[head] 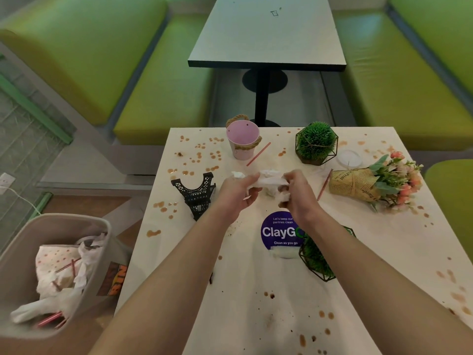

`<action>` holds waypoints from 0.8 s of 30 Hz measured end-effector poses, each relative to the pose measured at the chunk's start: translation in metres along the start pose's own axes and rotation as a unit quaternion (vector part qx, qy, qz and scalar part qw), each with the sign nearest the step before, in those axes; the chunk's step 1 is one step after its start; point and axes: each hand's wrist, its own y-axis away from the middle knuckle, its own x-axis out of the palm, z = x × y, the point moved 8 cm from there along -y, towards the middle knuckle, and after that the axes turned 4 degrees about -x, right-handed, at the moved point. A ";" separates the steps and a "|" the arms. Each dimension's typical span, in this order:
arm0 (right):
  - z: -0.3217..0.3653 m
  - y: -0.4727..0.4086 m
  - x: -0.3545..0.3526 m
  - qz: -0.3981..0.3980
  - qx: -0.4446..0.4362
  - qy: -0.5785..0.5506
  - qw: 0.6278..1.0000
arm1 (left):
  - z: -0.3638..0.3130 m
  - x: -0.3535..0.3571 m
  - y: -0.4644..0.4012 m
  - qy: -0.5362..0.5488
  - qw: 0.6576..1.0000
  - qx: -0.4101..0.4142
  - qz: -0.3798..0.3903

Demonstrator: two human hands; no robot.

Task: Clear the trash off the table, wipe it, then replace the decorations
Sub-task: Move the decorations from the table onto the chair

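While both hands are bunched on the crumpled napkin (268,181), left hand (236,192) and right hand (297,193) pinching opposite ends just past the ClayGo sticker (277,231); the bin (15,267) sits well left of that sticker, so I'd guess left arm's nearer for the drop.

Two bare forearms come up from the bottom edge, no sleeves showing on either. The left hand (236,192) and right hand (298,193) wear nothing (no gloves, rings, watch or wristband visible), and the fingers (252,179) are bare too.
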 end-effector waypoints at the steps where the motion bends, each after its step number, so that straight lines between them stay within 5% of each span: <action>1: 0.001 0.001 0.001 -0.009 0.009 -0.053 0.999 | 0.002 -0.001 0.001 -0.016 1.000 -0.004 -0.010; 9: -0.007 0.001 0.014 0.023 -0.070 0.126 0.989 | 0.035 0.017 0.003 -0.027 0.993 -0.084 0.080; 12: -0.009 -0.004 0.006 -0.025 -0.130 0.235 0.963 | 0.043 0.014 -0.003 -0.040 0.991 -0.088 0.090; 16: -0.008 -0.013 0.000 -0.062 -0.156 0.375 0.912 | 0.044 0.010 -0.007 -0.035 0.992 -0.089 0.078; 24: 0.008 -0.049 -0.008 -0.059 -0.158 0.391 0.905 | 0.040 -0.008 -0.030 0.005 0.995 -0.095 -0.012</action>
